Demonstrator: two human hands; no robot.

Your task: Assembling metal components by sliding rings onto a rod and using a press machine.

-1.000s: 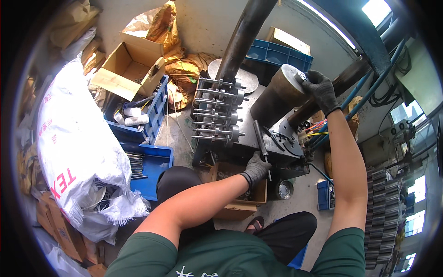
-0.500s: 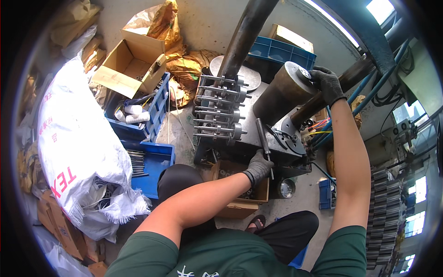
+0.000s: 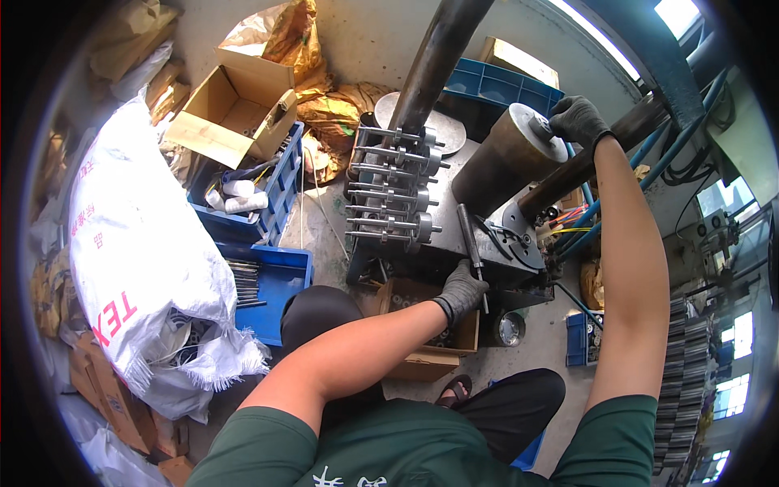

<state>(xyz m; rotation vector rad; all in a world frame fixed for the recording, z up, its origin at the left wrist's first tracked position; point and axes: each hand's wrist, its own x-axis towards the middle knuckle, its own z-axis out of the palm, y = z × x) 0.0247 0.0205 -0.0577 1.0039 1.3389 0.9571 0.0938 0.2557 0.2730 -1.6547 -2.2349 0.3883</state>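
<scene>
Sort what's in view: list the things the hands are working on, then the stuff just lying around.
In hand:
- left hand gripping the dark rod on the machine
- right hand on the end of the grey cylinder
- chuck plate beside the rod

Lying about:
- white woven sack
- open cardboard box
- blue crates
- rack of metal pins

Left hand (image 3: 461, 290) apparently curled shut; right hand (image 3: 574, 122) reaches far, gloved.
</scene>
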